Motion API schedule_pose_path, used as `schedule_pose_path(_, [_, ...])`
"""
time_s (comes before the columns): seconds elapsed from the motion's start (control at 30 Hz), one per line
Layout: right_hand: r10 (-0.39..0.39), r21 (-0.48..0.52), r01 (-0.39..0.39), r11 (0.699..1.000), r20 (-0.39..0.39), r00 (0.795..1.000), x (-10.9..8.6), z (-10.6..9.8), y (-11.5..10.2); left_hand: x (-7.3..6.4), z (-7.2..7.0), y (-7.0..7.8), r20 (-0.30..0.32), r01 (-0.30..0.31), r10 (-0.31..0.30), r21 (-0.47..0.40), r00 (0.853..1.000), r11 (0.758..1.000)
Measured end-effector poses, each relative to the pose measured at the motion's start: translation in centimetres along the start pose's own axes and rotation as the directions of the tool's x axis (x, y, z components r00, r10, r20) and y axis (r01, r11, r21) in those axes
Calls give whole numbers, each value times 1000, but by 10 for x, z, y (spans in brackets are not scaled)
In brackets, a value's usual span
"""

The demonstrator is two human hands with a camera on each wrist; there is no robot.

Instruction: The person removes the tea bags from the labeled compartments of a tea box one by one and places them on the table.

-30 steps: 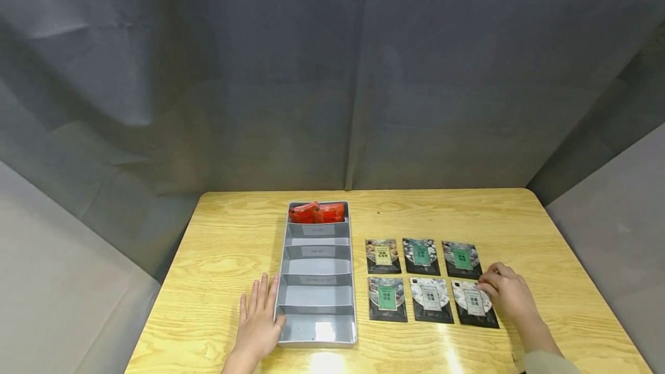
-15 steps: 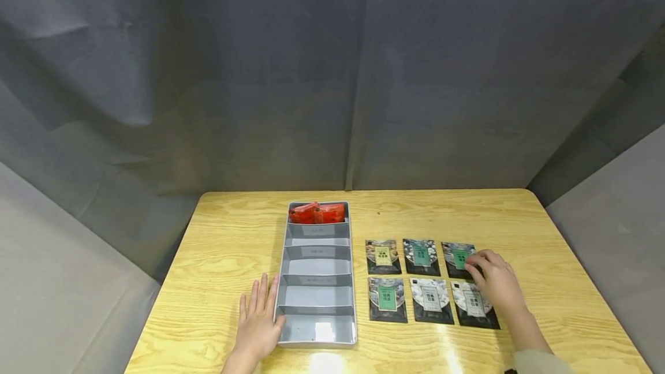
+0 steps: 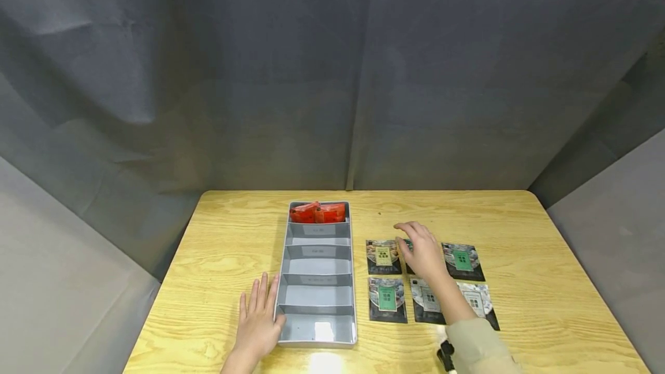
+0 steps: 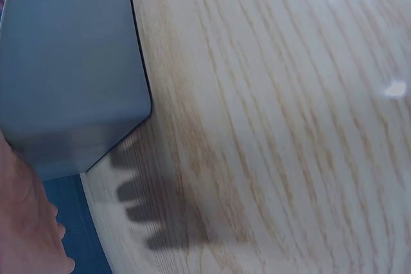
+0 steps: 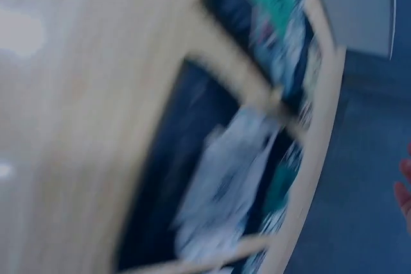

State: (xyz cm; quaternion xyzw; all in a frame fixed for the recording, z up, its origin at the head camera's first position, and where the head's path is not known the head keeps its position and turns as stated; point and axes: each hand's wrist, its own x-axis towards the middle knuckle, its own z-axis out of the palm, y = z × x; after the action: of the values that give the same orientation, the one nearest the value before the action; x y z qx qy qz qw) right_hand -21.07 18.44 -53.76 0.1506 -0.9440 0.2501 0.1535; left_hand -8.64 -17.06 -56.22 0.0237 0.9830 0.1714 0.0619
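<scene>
My left hand [image 3: 258, 323] lies with straight fingers beside the grey divided tray [image 3: 354, 299], its thumb at the tray's left edge. In the left wrist view, the hand [image 4: 26, 216] shows against the tray wall [image 4: 70, 62]. My right hand [image 3: 423, 251] is over the upper middle packet, mostly hiding it; thumb and fingers are apart with nothing visible between them. To its left lies a yellow-labelled packet [image 3: 383, 257]. Around it are green-labelled packets [image 3: 462, 261] and white-labelled packets [image 3: 475, 300]. In the right wrist view the packets are blurred and fingertips [image 5: 404, 187] show at the edge.
Red packets [image 3: 329, 213] sit in the tray's far compartment. Small labels mark several dividers. The packets lie in two rows right of the tray on the wooden table [image 3: 545, 281]. Grey cloth [image 3: 280, 103] hangs behind the table.
My right hand has moved left from the right-hand packets, past the upper right one, to above the upper middle packet. Its fingers have spread apart. My left hand stays still.
</scene>
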Motion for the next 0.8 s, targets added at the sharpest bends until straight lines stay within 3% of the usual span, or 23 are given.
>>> schedule_pose_path(0.17, [-27, 22, 27, 999, 30, 999, 31, 19, -23, 0, 0, 0, -3, 0, 0, -2, 1000, 1000])
schedule_pose_path(0.4, [-69, -71, 76, 995, 93, 993, 66, 43, -44, -1, 1, 0, 1, -3, 3, 0, 1000, 1000])
schedule_pose_path(0.8, [63, -138, -22, 990, 302, 951, 101, 65, -67, 1, 1, -1, 6, -2, 2, -17, 1000, 1000])
